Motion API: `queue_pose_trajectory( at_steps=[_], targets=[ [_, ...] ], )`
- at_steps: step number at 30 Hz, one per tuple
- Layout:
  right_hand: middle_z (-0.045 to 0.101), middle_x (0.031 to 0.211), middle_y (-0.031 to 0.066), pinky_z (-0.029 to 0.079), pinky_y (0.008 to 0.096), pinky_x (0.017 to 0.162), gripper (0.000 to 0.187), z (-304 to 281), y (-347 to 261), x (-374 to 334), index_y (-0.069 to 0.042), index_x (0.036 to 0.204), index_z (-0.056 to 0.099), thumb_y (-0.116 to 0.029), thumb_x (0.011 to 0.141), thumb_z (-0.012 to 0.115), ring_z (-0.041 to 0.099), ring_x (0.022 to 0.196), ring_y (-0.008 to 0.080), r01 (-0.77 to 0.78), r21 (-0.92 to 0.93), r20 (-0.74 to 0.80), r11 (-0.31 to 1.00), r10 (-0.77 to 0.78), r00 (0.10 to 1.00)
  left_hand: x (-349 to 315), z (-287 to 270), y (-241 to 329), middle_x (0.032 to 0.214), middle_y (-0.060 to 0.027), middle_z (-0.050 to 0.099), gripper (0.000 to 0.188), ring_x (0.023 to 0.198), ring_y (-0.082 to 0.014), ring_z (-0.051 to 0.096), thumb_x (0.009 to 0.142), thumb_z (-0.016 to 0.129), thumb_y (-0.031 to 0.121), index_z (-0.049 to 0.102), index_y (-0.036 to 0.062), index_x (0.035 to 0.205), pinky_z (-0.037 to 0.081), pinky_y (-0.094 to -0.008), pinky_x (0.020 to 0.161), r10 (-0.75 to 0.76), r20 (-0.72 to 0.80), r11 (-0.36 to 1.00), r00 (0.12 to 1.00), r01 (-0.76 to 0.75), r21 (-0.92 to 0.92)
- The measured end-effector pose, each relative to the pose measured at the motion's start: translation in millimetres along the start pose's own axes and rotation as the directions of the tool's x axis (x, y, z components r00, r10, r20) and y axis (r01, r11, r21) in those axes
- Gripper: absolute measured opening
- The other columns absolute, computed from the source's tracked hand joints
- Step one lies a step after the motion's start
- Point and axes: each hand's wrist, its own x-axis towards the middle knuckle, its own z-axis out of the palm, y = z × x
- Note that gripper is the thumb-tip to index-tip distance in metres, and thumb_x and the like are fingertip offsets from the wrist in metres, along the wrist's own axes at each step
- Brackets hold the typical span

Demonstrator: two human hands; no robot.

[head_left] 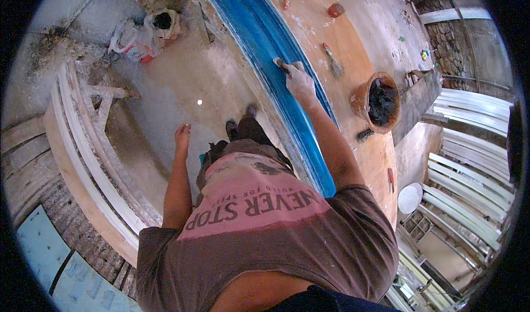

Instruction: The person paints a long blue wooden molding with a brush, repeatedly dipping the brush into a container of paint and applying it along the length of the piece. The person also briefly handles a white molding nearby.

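**Blue edge, one hand at work**

Blue paint covers the long curved strip [276, 63] that runs along the near edge of the wooden bench [348, 52]; everything below is placed from that strip. The right hand [301, 80], dusted white, lies on the strip about halfway along its visible length, its grip closed around a small brush or scraper [280, 64] whose tip touches the blue surface; which of the two tools it is cannot be told. The left hand [183, 136] hangs well apart from the strip, on the floor side, fingers loosely curled and its grip holding nothing.

On the bench beyond the strip stands a rust-coloured bucket [378, 102] with dark contents, near the right forearm; a second brush [332, 61] lies on the bench top just past the right hand; a small red lump [335, 10] sits further up the bench. On the floor side of the strip a crumpled white bag [144, 33] rests on the dusty concrete floor [182, 85], well apart from the strip; a curved white wooden frame [83, 146] lies further off still.
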Motion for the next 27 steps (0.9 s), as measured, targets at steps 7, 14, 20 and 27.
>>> queue_pose_trajectory(
  at_steps=[7,14,20,27],
  targets=[
    [0.057,0.119,0.0115,0.055,0.0463,0.082,0.03,14,-20,82,-0.012,0.118,0.065,-0.012,0.09,0.055,0.066,0.094,0.0362,0.118,-0.034,-0.005,0.992,-0.118,0.993,48,27,62,0.105,-0.0107,0.067,0.025,0.097,-0.0212,0.062,0.095,0.061,0.023,0.066,0.0035,0.111,0.048,-0.0344,0.088,0.2,0.091,0.943,0.976,-0.216,0.253],
    [0.061,0.116,0.0173,0.049,0.0462,0.089,0.031,7,-21,199,-0.014,0.117,0.066,-0.017,0.087,0.058,0.061,0.104,0.0375,-0.035,0.204,-0.202,0.978,0.077,0.976,86,118,263,0.116,-0.014,0.06,0.025,0.115,-0.0327,0.053,0.09,0.064,0.015,0.063,0.0065,0.114,0.04,-0.0421,0.101,0.629,0.461,0.493,0.626,-0.78,0.386],
    [0.066,0.114,0.0201,0.049,0.0487,0.088,0.044,-16,21,248,-0.013,0.125,0.06,-0.031,0.085,0.065,0.063,0.103,0.0364,-0.451,0.175,-0.127,0.875,0.474,0.871,107,182,380,0.138,-0.01,0.05,0.042,0.132,-0.0312,0.042,0.09,0.063,0.018,0.053,0.0102,0.13,0.031,-0.0464,0.113,0.584,0.763,0.06,0.276,-0.953,0.298],
    [0.054,0.132,0.021,0.044,0.0459,0.099,0.076,8,34,311,-0.008,0.132,0.05,-0.048,0.073,0.077,0.053,0.119,0.0384,-0.209,-0.098,-0.41,0.973,0.152,0.9,146,222,403,0.156,0.002,0.032,0.052,0.144,-0.0246,0.028,0.098,0.05,0.035,0.039,0.0281,0.148,0.02,-0.0467,0.119,0.189,0.982,-0.386,-0.012,-0.92,0.063]
  ],
)
